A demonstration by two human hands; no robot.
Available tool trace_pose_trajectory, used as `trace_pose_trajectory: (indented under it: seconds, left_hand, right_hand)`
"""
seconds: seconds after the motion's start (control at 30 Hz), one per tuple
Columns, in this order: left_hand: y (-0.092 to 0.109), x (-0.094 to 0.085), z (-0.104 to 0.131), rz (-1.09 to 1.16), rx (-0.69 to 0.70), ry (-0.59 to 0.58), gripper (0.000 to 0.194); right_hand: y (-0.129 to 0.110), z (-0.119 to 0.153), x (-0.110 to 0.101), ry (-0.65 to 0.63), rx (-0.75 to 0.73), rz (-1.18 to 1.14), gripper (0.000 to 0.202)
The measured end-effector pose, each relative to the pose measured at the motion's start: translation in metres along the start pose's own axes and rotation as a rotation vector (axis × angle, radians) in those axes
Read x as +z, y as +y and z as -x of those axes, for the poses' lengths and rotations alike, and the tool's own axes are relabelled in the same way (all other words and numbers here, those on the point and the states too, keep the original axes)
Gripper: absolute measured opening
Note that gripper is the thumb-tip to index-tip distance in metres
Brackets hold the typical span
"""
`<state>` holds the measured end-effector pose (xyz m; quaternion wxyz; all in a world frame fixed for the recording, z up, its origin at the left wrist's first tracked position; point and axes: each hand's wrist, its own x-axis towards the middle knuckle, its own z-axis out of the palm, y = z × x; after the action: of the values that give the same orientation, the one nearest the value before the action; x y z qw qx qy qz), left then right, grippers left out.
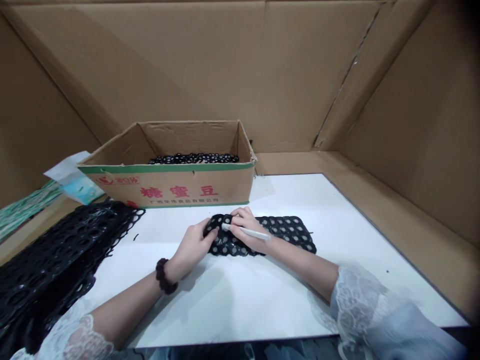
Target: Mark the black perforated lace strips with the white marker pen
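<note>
A black sheet with rows of pale round discs [288, 231] lies on the white board, in front of the cardboard box. My left hand [195, 242] grips the sheet's left end, thumb on top and the other fingers behind it. In my right hand [249, 230] is a white pen-like tool [247, 231], its tip at a disc near the left end of the sheet. The right hand and forearm hide part of the sheet's middle.
The cardboard box [168, 186] at the back holds more black pieces with pale spots [195, 158]. Black perforated sheets [56, 255] are piled at the left, near a white and blue packet [77, 177] and green-white strands [28, 205]. Cardboard walls [225, 65] surround the white board [292, 300].
</note>
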<state>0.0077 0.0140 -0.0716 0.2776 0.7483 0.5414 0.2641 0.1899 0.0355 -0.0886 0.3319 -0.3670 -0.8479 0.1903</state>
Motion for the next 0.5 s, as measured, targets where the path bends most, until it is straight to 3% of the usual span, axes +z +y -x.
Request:
trace_pose_trajectory:
  seconds: [0.17, 0.3, 0.5]
  left_hand:
    - [0.003, 0.005, 0.004, -0.182, 0.065, 0.023, 0.007]
    - [0.000, 0.001, -0.004, 0.100, -0.020, 0.045, 0.015]
    - [-0.007, 0.001, -0.010, 0.461, -0.199, -0.060, 0.019]
  right_hand:
    - [-0.002, -0.003, 0.007, 0.006, -0.027, 0.088, 0.018]
    - [0.000, -0.004, 0.005, 0.080, 0.109, -0.126, 0.032]
    - [0.003, -0.004, 0.001, 0.109, 0.215, -0.325, 0.036]
